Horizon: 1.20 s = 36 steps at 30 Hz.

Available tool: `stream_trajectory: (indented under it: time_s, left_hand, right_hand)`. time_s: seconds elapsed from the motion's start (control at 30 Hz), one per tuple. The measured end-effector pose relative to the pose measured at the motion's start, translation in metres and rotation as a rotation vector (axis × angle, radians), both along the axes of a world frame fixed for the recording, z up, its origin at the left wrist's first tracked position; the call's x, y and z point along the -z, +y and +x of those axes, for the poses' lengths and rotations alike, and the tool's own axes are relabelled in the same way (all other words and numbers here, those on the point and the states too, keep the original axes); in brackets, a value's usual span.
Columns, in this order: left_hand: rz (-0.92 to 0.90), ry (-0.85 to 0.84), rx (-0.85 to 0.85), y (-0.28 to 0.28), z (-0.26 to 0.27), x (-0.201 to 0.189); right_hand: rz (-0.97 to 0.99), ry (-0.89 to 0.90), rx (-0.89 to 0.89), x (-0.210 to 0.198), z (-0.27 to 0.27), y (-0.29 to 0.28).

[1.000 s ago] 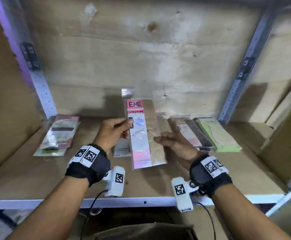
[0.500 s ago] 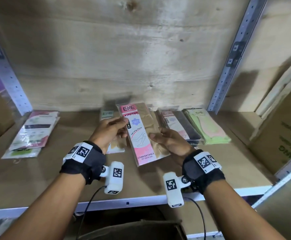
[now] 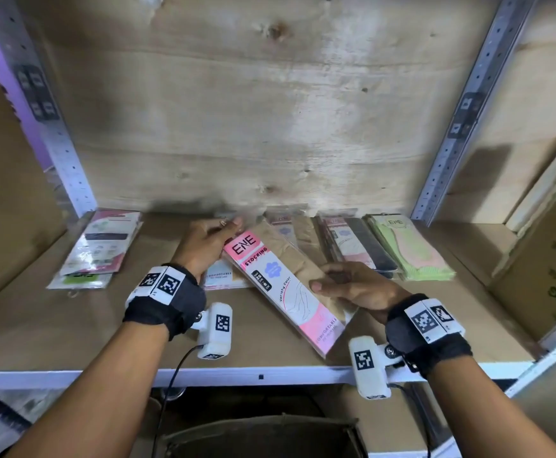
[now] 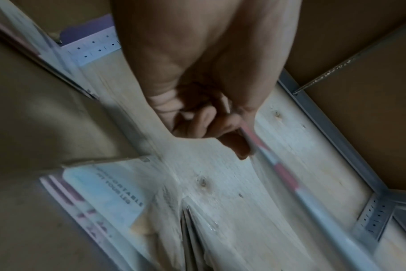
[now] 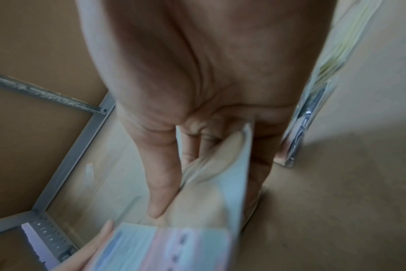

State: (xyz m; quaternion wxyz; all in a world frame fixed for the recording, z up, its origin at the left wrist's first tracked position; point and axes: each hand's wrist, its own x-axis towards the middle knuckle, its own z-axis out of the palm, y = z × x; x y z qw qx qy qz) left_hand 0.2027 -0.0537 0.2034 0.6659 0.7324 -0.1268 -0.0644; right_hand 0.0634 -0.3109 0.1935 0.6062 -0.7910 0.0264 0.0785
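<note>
A pink and beige ENE stocking packet (image 3: pixel 283 285) lies slantwise just above the shelf board (image 3: pixel 71 325), its top end far left and its bottom end near right. My left hand (image 3: pixel 230 234) pinches the top corner; in the left wrist view my curled fingers (image 4: pixel 234 144) clamp the packet's pink edge (image 4: pixel 280 176). My right hand (image 3: pixel 326 282) holds the packet's right side, thumb on top and fingers beneath. The right wrist view shows the thumb (image 5: pixel 162 183) pressing the packet (image 5: pixel 211 205) against the fingers.
More packets lie along the back: a stack at left (image 3: pixel 98 246), one under my left wrist (image 3: pixel 220 276), a beige one (image 3: pixel 303 233), a black one (image 3: pixel 366 252) and a green one (image 3: pixel 412 252). A cardboard box (image 3: pixel 554 279) stands at right. Metal uprights (image 3: pixel 468 110) flank the bay.
The packet, held upright a second ago, has come down toward the shelf and tilted, its top swinging left. Both hands have kept their hold on it.
</note>
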Motion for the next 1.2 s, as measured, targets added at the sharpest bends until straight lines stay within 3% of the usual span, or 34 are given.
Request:
stream_trajectory:
  time_s: [0.13, 0.3, 0.5, 0.6, 0.8, 1.07, 1.13, 1.2]
  left_hand:
    - [-0.029, -0.01, -0.017, 0.002, -0.003, 0.001]
    - [-0.085, 0.155, 0.008, 0.029, -0.01, -0.004]
    - [-0.14, 0.266, 0.236, 0.044, -0.005, -0.006]
    - [-0.089, 0.215, 0.269, 0.054, -0.006, -0.007]
    - [0.227, -0.003, 0.246, 0.064, -0.002, -0.008]
    - [0.539, -0.354, -0.047, 0.063, -0.011, -0.005]
    - [0.479, -0.303, -0.036, 0.065, -0.008, -0.005]
    - [0.303, -0.115, 0.016, 0.068, -0.005, -0.004]
  right_hand:
    - [0.06, -0.025, 0.001, 0.002, -0.006, -0.001]
    - [0.095, -0.021, -0.003, -0.003, -0.009, 0.021]
    - [0.113, -0.048, -0.034, -0.008, -0.014, 0.019]
    - [0.068, -0.042, -0.061, -0.01, -0.014, 0.021]
    - [-0.036, 0.001, -0.15, -0.012, -0.01, 0.024]
    - [-0.087, 0.025, -0.169, -0.011, -0.005, 0.046]
    - [-0.059, 0.016, -0.158, -0.012, -0.004, 0.05]
    - [-0.059, 0.001, -0.165, -0.01, -0.002, 0.05]
